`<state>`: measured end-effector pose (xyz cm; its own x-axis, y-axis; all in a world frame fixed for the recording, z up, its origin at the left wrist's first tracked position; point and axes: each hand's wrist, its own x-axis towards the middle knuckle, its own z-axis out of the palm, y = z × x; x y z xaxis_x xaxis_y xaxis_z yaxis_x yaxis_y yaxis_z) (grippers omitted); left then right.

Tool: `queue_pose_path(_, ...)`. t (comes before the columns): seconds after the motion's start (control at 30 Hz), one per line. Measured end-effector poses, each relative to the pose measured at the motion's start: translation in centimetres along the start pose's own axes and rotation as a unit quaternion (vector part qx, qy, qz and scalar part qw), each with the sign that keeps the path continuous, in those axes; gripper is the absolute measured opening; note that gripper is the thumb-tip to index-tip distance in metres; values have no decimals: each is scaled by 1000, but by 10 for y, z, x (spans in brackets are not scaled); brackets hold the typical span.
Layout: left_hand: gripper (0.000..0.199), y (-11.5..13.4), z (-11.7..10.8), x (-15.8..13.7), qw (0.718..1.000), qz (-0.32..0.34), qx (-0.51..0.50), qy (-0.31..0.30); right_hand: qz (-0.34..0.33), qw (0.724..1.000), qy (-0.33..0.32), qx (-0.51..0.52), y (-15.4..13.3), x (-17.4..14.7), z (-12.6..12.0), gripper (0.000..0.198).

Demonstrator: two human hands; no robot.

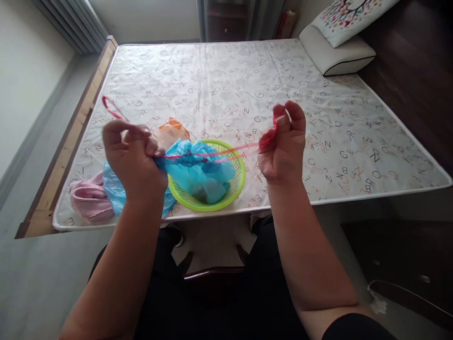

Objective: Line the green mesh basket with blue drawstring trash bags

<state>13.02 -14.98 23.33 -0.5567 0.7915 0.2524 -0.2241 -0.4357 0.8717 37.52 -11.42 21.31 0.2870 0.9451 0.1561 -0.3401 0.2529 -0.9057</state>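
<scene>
A pinkish-red string [244,148] stretches between my two hands, slightly smeared by motion. My left hand [132,153] is closed on it, with a loose loop of the string sticking up past its fingers at the left. My right hand [283,141] has its fingers curled around the other end, and the string runs up along them. Below the string is a light-green plastic basket [242,182] holding a blue plastic bag [208,174]. What lies inside the bag cannot be made out.
Left of the basket are a pink cloth [92,200], another blue plastic bag [113,186] and an orange-and-white bag [173,130]. All rest on a letter-patterned mattress [240,80]. A white cushion [339,54] and a printed pillow [348,19] sit at the far right.
</scene>
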Motion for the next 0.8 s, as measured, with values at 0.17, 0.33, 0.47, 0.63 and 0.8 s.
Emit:
queue_pose_path(0.17,21,0,14,-23,969,-87,146,-179,40,995,-94,2,-19,-28,25,28)
queue_pose_path(0.33,12,4,18,-41,919,-193,176,-296,54,985,-157,-55,-28,-47,36,24)
queue_pose_path(0.47,33,10,19,-45,877,-231,184,-378,26,977,-196,-83,-27,-54,39,14)
queue_pose_path(0.63,35,9,21,-44,858,-250,199,-402,0,963,-234,-134,-20,-49,34,17)
queue_pose_path(0.8,30,-1,16,-40,875,-255,179,-369,-24,960,-239,-143,-8,-25,14,32)
